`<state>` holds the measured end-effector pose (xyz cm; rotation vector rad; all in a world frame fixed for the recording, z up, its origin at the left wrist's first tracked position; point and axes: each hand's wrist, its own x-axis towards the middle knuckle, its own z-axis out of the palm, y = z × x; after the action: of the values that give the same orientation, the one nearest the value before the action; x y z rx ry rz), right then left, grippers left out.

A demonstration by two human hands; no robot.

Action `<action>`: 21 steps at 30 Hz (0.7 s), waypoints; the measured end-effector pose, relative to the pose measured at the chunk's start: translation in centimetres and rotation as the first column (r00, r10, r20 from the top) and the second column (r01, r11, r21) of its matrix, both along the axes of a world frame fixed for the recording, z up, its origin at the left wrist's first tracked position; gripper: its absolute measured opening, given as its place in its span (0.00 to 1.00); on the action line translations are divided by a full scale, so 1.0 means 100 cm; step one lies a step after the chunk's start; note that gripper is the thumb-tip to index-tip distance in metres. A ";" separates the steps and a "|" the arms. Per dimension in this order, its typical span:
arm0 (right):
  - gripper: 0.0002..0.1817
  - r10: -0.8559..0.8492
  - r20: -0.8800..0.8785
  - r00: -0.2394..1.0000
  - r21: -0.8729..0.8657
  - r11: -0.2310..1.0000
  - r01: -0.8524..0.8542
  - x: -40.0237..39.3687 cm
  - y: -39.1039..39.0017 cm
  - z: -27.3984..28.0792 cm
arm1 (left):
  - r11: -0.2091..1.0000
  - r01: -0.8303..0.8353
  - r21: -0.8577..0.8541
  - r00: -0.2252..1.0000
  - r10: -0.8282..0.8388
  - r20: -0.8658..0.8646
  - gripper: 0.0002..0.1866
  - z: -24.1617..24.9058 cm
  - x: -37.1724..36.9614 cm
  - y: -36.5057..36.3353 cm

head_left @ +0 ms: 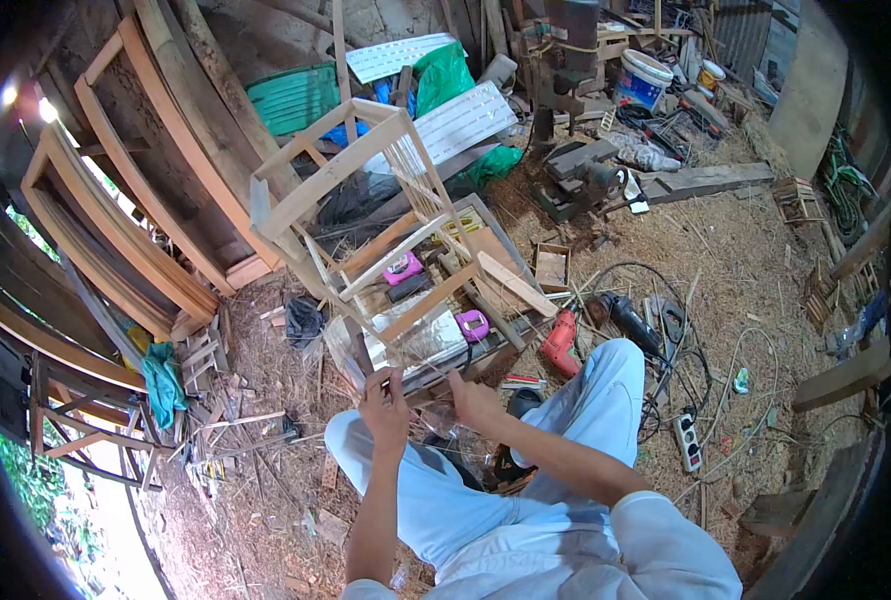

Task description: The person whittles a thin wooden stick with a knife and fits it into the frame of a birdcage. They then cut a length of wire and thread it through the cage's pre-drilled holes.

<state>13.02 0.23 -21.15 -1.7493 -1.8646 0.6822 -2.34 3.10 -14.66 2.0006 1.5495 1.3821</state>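
Both hands, the left hand (pixel 384 405) and right hand (pixel 474 398), pinch a clear plastic sheet (pixel 421 345) (shiny and see-through) that hangs on the wood frame (pixel 366 190) just above the person's knees.

A wooden frame (pixel 366 210) stands on the bench (pixel 486 250) ahead of both hands. A drill (pixel 562 342) lies right of it, a grinder (pixel 626 318) farther right. A bucket (pixel 644 78) sits well behind.

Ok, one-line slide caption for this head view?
Seated in a sawdust-strewn workshop, a person's left hand and right hand work at a slatted wooden frame.
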 end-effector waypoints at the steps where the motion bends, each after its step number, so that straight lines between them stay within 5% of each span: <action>1: 0.12 -0.002 -0.004 1.000 0.002 1.000 0.002 0.000 -0.001 -0.004 | 1.000 0.002 0.002 1.000 -0.002 -0.004 0.04 -0.002 0.000 -0.001; 3: 0.12 -0.018 0.048 0.999 -0.055 0.998 0.020 -0.001 0.002 -0.010 | 1.000 0.014 0.008 0.990 -0.015 0.140 0.05 -0.008 0.001 0.001; 7: 0.12 -0.004 -0.052 0.999 -0.092 0.996 -0.001 0.001 0.000 0.003 | 1.000 0.023 0.019 0.988 -0.025 0.153 0.05 -0.009 -0.001 0.001; 9: 0.11 0.014 -0.179 0.984 0.198 0.980 0.022 -0.002 -0.006 0.005 | 0.999 0.011 -0.046 0.987 -0.004 0.162 0.05 -0.009 -0.003 -0.001; 13: 0.09 0.060 -0.190 0.980 0.301 0.954 0.000 0.001 -0.007 -0.001 | 0.999 0.035 -0.002 0.985 -0.034 0.171 0.05 -0.009 -0.003 -0.002; 15: 0.09 -0.012 0.009 1.000 -0.074 0.997 0.013 0.006 0.004 -0.015 | 1.000 0.000 -0.015 0.987 0.002 0.160 0.04 -0.007 -0.004 0.000; 16: 0.09 -0.009 0.007 1.000 -0.067 0.998 0.009 0.007 0.010 -0.020 | 1.000 -0.003 -0.009 0.987 0.004 0.159 0.04 -0.005 -0.005 0.004; 19: 0.15 0.070 -0.165 0.984 -0.040 0.996 -0.078 0.014 0.005 -0.025 | 0.999 -0.018 -0.029 0.935 0.028 0.354 0.04 -0.006 -0.005 0.001; 21: 0.15 -0.023 -0.447 0.894 0.053 0.997 0.052 0.014 0.003 -0.020 | 0.986 0.077 -0.146 0.786 0.030 0.618 0.05 -0.012 -0.007 0.004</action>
<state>14.39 0.54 -23.17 -1.4326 -1.5132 0.9115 -3.05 3.55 -15.91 1.2599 1.2645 1.6188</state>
